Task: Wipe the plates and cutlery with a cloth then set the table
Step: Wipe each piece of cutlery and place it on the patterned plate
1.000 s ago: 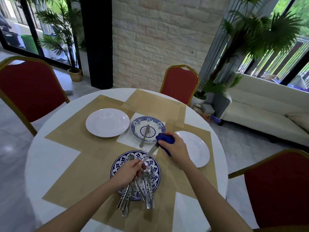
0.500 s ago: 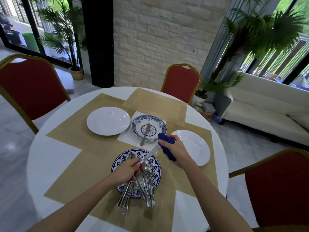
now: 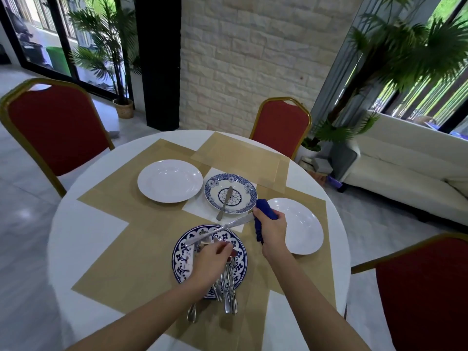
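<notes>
At the left of the frame a white plate (image 3: 169,181) sits on the tan mats that cover the round surface (image 3: 83,236). Lower centre, my left hand (image 3: 211,260) hangs over the blue patterned plate (image 3: 180,259) that carries the cutlery heap (image 3: 229,287). Its fingers are curled down among the pieces — whether they have closed on one I cannot tell. Just above it a table knife (image 3: 217,230) slants over that plate's far rim. One end is free and the other is buried in the blue cloth (image 3: 263,211), which my right hand (image 3: 272,230) clamps round it. Behind, mid-frame, a smaller patterned dish (image 3: 215,184) holds a second knife (image 3: 225,202). To the right lies another white plate (image 3: 304,224).

By my reckoning I am in the cutlery-wiping step, with most of the heap not yet done. Next, the table knife wants setting in the dish beside its fellow — my right hand must guide it there and ease the cloth off without letting it clatter. Then my left hand must bring up one piece only.
</notes>
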### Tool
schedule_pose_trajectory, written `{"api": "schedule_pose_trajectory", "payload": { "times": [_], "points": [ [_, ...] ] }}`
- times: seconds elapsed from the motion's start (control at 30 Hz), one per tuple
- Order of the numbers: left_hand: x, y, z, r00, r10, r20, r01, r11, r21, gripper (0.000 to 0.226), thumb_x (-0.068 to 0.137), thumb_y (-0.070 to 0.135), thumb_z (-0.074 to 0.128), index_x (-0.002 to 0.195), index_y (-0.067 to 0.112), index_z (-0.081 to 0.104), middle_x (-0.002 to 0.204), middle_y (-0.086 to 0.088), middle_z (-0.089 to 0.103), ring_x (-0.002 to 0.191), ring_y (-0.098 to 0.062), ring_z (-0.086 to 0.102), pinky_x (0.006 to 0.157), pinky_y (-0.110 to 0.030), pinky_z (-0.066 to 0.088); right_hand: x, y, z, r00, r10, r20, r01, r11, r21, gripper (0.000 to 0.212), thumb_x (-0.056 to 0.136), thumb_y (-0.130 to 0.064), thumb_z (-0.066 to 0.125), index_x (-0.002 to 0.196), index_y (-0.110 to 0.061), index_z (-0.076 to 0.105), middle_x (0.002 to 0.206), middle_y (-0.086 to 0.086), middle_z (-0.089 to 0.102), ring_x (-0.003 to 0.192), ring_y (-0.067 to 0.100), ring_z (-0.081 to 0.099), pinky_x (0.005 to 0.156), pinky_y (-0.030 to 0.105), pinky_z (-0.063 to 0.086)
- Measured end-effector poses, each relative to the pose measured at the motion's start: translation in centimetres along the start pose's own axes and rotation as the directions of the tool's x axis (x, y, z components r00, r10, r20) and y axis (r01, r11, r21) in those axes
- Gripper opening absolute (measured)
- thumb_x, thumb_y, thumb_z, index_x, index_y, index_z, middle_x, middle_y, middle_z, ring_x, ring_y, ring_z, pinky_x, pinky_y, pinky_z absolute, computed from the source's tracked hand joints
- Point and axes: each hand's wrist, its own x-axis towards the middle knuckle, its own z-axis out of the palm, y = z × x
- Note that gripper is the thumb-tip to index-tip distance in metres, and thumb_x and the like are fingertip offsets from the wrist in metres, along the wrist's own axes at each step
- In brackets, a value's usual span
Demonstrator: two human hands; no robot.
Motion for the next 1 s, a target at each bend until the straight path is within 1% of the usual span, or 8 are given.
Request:
{"api": "schedule_pose_trajectory", "payload": {
  "times": [0.1,0.3,0.43,0.63,0.73,0.8,0.93,1.0],
  "points": [
    [0.7,1.3,0.9,0.968,-0.249,0.043,0.237,0.836,-0.494,0.027,0.098,0.034,0.047,0.113,0.016,0.061,0.105,-0.007,0.067,0.075,-0.015,0.057,0.061,-0.027,0.046,-0.9,0.7,0.4,0.999,0.043,-0.017,-0.041,0.996,0.079,0.043,0.08,-0.018,0.077,0.111,-0.013,0.049,0.078,0.007,0.06,0.056,0.015,0.051,0.048,0.027,0.041],
    [2.6,3.0,0.3,0.963,-0.131,-0.236,-0.015,0.846,-0.532,0.027,0.101,0.026,0.042,0.094,0.022,0.067,0.102,-0.002,0.071,0.101,-0.021,0.063,0.09,-0.038,0.048,-2.8,3.1,0.6,0.985,0.138,0.106,-0.152,0.979,0.136,0.043,0.078,-0.019,0.078,0.112,-0.011,0.052,0.092,0.013,0.066,0.07,0.022,0.064,0.063,0.036,0.054],
    [3.6,3.0,-1.9,0.918,0.018,-0.395,-0.105,0.974,-0.201,0.026,0.102,0.023,0.038,0.091,0.018,0.062,0.094,-0.001,0.07,0.079,-0.017,0.063,0.068,-0.032,0.051,-2.7,4.2,0.4,0.978,0.171,0.117,-0.178,0.983,0.052,0.048,0.08,-0.029,0.077,0.116,-0.014,0.049,0.107,0.014,0.065,0.089,0.029,0.068,0.082,0.045,0.057],
    [3.2,1.8,-4.2,0.963,0.179,-0.201,-0.117,0.951,0.285,0.02,0.101,0.022,0.04,0.102,0.015,0.059,0.079,0.004,0.066,0.062,-0.01,0.059,0.047,-0.018,0.04,-1.5,1.8,-0.3,0.985,-0.127,0.114,0.144,0.978,-0.151,0.02,0.093,-0.036,0.06,0.111,-0.033,0.052,0.112,0.01,0.065,0.083,0.022,0.063,0.054,0.025,0.049],
    [2.5,1.4,-3.1,0.972,0.214,-0.1,-0.166,0.92,0.354,0.019,0.1,0.025,0.044,0.096,0.016,0.06,0.079,0.002,0.069,0.065,-0.011,0.062,0.051,-0.015,0.042,-1.5,0.8,0.4,0.903,-0.322,0.286,0.407,0.854,-0.325,0.022,0.09,-0.036,0.063,0.109,-0.043,0.053,0.113,-0.012,0.062,0.098,0.012,0.062,0.077,0.032,0.055],
    [2.1,1.6,-2.2,0.965,0.257,-0.05,-0.213,0.883,0.418,0.02,0.1,0.024,0.044,0.093,0.014,0.06,0.079,0.002,0.07,0.068,-0.01,0.062,0.053,-0.012,0.04,-2.0,0.2,1.0,0.824,-0.388,0.413,0.542,0.753,-0.373,0.026,0.088,-0.031,0.066,0.109,-0.043,0.055,0.109,-0.022,0.06,0.098,0.002,0.058,0.084,0.02,0.049],
    [1.4,1.5,-1.6,0.946,0.323,0.002,-0.281,0.819,0.5,0.022,0.1,0.022,0.042,0.094,0.011,0.059,0.08,0.002,0.065,0.071,-0.013,0.057,0.059,-0.024,0.037,-1.6,0.2,1.6,0.702,-0.43,0.568,0.712,0.451,-0.538,0.034,0.084,-0.04,0.067,0.117,-0.039,0.057,0.11,-0.006,0.058,0.097,0.01,0.054,0.086,0.026,0.047],
    [1.2,1.2,-1.9,0.944,0.329,0.02,-0.297,0.824,0.483,0.022,0.101,0.021,0.039,0.089,0.017,0.058,0.072,0.007,0.062,0.066,-0.01,0.057,0.056,-0.019,0.037,-0.9,-0.4,1.8,0.723,-0.465,0.511,0.689,0.436,-0.578,0.035,0.084,-0.043,0.066,0.118,-0.039,0.056,0.109,-0.005,0.057,0.096,0.012,0.054,0.083,0.031,0.048]
  ]
}}
